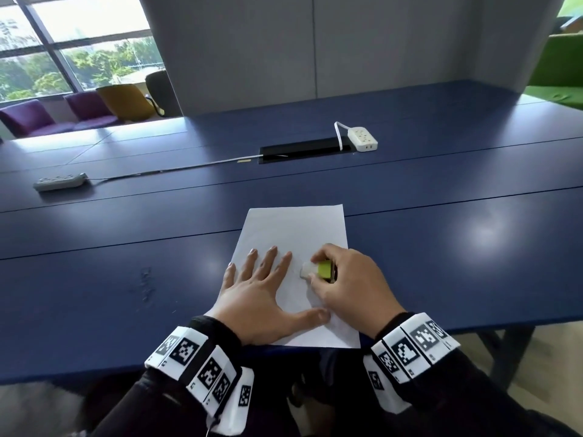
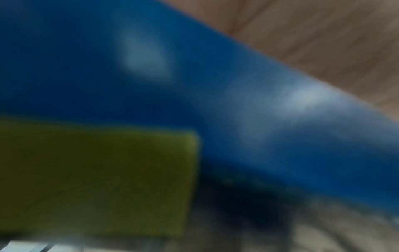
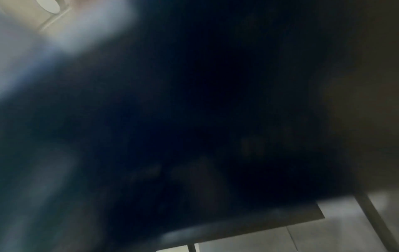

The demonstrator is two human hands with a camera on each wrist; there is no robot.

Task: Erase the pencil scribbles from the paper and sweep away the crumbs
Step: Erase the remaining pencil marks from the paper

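On the blue counter [image 1: 441, 247] lie a white power strip [image 1: 362, 139] beside a black cable slot [image 1: 303, 149] and a grey power strip [image 1: 60, 182] far left, while purple chairs [image 1: 56, 116], a yellow chair [image 1: 127, 100] and a window [image 1: 63, 42] stand beyond.

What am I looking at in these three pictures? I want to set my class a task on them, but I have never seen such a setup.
There is no machine here: a person works with bare hands, wearing patterned wristbands and three cameras. The large clear picture comes from a head camera looking down at a blue table. The two blurred pictures come from cameras on each wrist and show almost nothing usable. On the table lies a white paper. The left hand lies flat on it with fingers spread. The right hand grips an eraser with a green sleeve, its white end on the paper. Farther back lie a white power strip and a grey power strip.
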